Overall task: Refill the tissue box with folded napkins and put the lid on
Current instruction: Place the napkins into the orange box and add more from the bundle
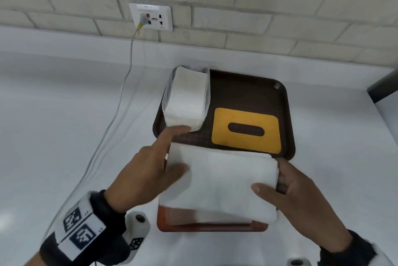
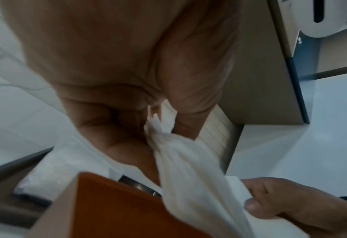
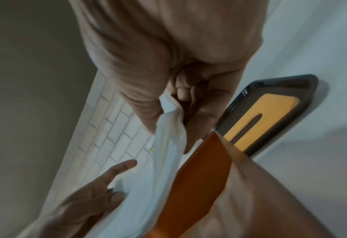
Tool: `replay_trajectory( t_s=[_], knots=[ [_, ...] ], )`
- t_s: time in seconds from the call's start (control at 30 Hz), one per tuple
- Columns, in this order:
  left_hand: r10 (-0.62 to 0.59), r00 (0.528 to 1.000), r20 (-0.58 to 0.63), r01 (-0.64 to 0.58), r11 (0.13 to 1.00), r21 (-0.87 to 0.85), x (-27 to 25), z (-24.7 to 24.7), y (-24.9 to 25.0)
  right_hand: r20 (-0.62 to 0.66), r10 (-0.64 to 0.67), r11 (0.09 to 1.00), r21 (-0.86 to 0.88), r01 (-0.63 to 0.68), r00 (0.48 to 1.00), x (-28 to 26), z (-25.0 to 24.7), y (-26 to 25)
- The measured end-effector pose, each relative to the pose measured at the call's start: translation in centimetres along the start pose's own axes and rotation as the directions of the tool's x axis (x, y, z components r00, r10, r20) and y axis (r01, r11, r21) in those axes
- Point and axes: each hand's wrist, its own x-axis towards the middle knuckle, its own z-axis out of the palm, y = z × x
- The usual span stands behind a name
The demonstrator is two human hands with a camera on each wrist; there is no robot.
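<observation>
Both hands hold one stack of folded napkins [image 1: 219, 181] level over the open orange-brown tissue box [image 1: 212, 226], which sits at the near edge of the dark tray [image 1: 247, 89]. The left hand [image 1: 148, 176] pinches the stack's left end and the right hand [image 1: 286, 186] its right end, probably so the soft pile stays flat and goes in square. The yellow lid [image 1: 246, 129] lies flat on the tray just beyond the box, likely parked within reach for closing, and the wrapped napkin pack [image 1: 186, 99] sits at the tray's far left.
</observation>
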Motion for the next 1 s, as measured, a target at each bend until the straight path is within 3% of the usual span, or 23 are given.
replay_trajectory(
  t_s=[0.17,0.37,0.57,0.67,0.73,0.83,0.93,1.0],
  knots=[
    [-0.173,0.984,-0.044,0.177,0.910,0.376,-0.8,2.2,0.8,-0.038,0.030,0.914,-0.404,-0.043,0.999,0.2,1.1,-0.1],
    [-0.146,0.986,-0.077,0.154,0.643,0.750,-0.7,3.9,1.2,0.018,-0.050,0.709,-0.704,0.048,0.999,0.5,2.7,-1.4],
    [-0.181,0.980,0.083,0.025,0.526,0.850,-0.3,5.2,-0.3,0.032,-0.131,0.568,-0.816,0.102,0.991,1.2,3.5,-0.6],
    [-0.171,0.972,0.158,-0.049,0.513,0.857,-0.3,5.5,-0.5,0.034,-0.180,0.497,-0.860,0.121,0.983,1.6,3.7,-0.3],
    [-0.135,0.984,0.119,-0.036,0.501,0.865,-0.6,5.8,-0.6,0.060,-0.204,0.442,-0.885,0.147,0.977,1.7,3.8,-0.3],
    [-0.157,0.981,0.114,-0.025,0.478,0.878,-0.5,5.5,0.4,0.165,-0.208,0.369,-0.900,0.233,0.964,2.1,3.9,-1.0],
    [-0.059,0.973,0.224,-0.166,0.498,0.851,0.1,5.5,0.6,0.374,-0.161,0.341,-0.847,0.407,0.913,3.0,4.3,-2.2],
    [-0.072,0.944,0.323,-0.249,0.487,0.837,0.2,5.4,1.0,0.478,-0.142,0.303,-0.813,0.498,0.867,3.8,4.8,-2.6]
  ],
)
